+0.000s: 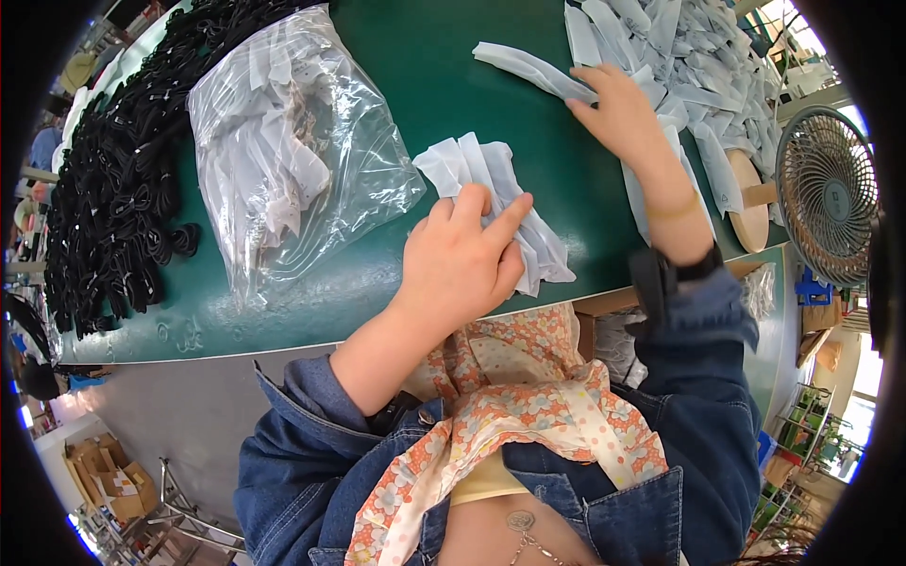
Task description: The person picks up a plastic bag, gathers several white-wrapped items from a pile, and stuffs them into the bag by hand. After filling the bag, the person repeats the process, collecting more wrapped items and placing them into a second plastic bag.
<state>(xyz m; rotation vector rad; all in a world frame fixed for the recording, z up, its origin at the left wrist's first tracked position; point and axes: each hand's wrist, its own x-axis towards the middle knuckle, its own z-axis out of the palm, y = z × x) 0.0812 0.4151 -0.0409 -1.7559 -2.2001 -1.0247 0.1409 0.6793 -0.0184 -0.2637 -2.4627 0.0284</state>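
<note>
My left hand (461, 250) rests on a small bundle of long, thin white wrapped packets (486, 165) near the table's front edge. Its fingers are curled against the bundle, with the index finger stretched along it. Farther back and to the right, my right hand (618, 118) has its thumb and fingers around the end of a single long white packet (524, 66). That packet points leftward, and its right end is partly hidden by the hand. Close beside this hand lies a big heap of similar white packets (698, 57).
A clear plastic bag (363, 160) partly filled with white packets lies left of my left hand. Black bundled cords (118, 208) cover the left side of the green table (439, 80). At the right stand a round fan (830, 198) and a round wooden piece (748, 203).
</note>
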